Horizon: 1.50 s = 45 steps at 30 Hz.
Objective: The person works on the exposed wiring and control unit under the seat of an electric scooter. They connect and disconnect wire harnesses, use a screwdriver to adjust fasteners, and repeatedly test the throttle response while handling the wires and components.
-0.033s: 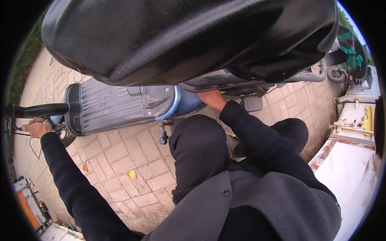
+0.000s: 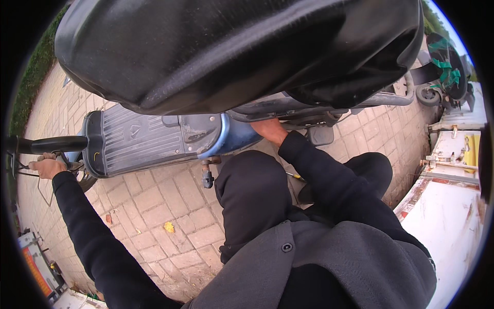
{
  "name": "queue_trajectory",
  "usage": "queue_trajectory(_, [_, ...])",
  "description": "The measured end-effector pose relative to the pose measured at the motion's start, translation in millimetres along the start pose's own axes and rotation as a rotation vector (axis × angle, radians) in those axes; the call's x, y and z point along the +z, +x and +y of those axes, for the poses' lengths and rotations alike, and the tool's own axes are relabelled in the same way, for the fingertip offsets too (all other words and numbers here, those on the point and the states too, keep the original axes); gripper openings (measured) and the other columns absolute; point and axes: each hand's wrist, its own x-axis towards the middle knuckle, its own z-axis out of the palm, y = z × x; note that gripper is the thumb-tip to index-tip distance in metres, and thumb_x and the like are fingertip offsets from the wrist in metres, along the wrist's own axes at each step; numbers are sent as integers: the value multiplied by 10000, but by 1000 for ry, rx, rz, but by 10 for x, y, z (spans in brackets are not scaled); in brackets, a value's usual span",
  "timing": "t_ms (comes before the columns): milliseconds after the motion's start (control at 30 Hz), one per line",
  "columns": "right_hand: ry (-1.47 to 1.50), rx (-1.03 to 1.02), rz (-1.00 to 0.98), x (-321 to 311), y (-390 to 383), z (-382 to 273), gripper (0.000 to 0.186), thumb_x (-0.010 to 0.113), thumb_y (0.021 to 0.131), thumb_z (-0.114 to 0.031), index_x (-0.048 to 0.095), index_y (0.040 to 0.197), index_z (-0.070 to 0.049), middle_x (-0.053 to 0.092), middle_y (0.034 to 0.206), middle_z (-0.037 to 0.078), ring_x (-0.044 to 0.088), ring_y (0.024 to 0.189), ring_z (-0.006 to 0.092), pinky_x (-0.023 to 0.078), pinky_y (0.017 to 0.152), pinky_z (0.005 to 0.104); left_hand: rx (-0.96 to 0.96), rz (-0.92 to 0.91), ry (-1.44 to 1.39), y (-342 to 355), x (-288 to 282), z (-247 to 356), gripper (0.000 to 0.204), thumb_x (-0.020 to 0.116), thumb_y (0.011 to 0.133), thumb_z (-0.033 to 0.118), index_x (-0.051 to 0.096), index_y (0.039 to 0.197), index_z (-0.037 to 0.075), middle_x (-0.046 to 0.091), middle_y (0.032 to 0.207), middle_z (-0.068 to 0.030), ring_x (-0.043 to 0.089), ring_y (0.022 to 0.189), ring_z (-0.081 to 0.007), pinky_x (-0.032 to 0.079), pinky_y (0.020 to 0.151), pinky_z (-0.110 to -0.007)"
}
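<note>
Before me stands an electric scooter with a black seat (image 2: 242, 56), a ridged grey footboard (image 2: 141, 136) and a blue side panel (image 2: 242, 135). At the far left, beside the dark front column (image 2: 54, 144), my left hand (image 2: 49, 167) is closed round the handlebar; its fingertips are partly hidden. My right hand (image 2: 270, 130) reaches in below the seat, against the blue panel. Its fingers disappear under the frame, so what they touch does not show. A rusty crank with a black pedal (image 2: 207, 177) juts out near my knee, and another pedal (image 2: 321, 135) sits right of my right wrist.
Brick paving (image 2: 154, 206) lies under the scooter, with a yellow leaf (image 2: 169, 226) on it. A worn white metal body (image 2: 437, 216) borders the right side. Behind it stands another vehicle with green strips (image 2: 447, 72). A hedge (image 2: 31, 77) runs along the far left.
</note>
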Motion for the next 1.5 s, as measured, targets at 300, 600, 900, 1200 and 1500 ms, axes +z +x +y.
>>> queue_trajectory(300, [142,-20,-26,-36,-16,-1,249,640,936,-179,718,1124,-35,733,1142,188,665,1090,396,501,971,467,28,115,57,33,-36,82,554,326,1042,429,438,688,17,460,597,-90,459,564,-215,395,558,-364])
queue_trajectory(600, [85,-113,90,-37,31,-23,224,631,937,-197,726,1090,-63,731,1125,179,662,1097,386,494,971,480,109,80,81,8,50,290,587,334,1067,463,398,637,70,460,592,-77,428,555,-208,395,545,-369])
queue_trajectory(900, [59,-63,-19,-64,49,32,343,566,1006,-250,691,1272,-75,713,1250,168,641,1182,373,470,1040,454,155,145,263,137,34,134,655,317,1052,491,522,675,-4,545,625,-114,502,549,-246,426,552,-391])
queue_trajectory(1200, [169,-102,11,51,17,139,357,577,970,-111,636,1305,-1,716,1225,191,632,1197,384,462,1049,426,223,118,296,377,-69,-93,668,350,1063,473,583,717,-48,612,664,-159,587,595,-270,498,597,-409])
queue_trajectory(1500, [160,-77,-30,8,-14,78,316,561,1001,-230,678,1233,-51,687,1278,165,606,1215,369,442,1066,465,56,41,174,372,-149,-95,627,347,1065,478,568,852,-68,629,770,-153,576,609,-222,485,573,-368])
